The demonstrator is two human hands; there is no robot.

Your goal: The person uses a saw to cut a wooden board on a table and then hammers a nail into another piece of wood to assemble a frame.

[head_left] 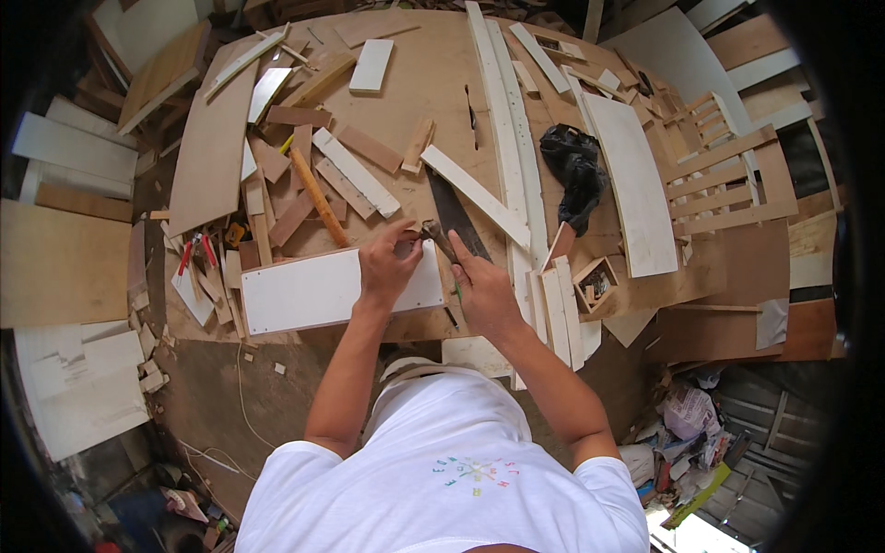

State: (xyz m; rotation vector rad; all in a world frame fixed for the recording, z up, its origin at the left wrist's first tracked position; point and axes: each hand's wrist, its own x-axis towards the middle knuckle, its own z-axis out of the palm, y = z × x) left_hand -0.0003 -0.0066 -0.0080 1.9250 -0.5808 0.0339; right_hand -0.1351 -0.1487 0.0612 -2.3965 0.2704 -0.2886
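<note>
My right hand (487, 293) is wrapped round a hammer (439, 241), with one finger stretched along its handle. The dark hammer head is right beside the fingertips of my left hand (384, 267). Those fingers are pinched together; whatever they hold is too small to make out. Below both hands lies a white board (300, 293) along the near edge of the table, with small dark spots near its corners. My left hand is over the right part of this board. A handsaw (452, 210) lies just beyond the hammer, its dark blade partly under a white strip (475, 196).
Wood offcuts (355, 172) and an orange stick (316, 198) lie beyond the white board. Red-handled pliers (196, 251) are at the left. Long white strips (510, 138), a black plastic bag (573, 170) and a small wooden box (595, 284) with small pieces stand at the right.
</note>
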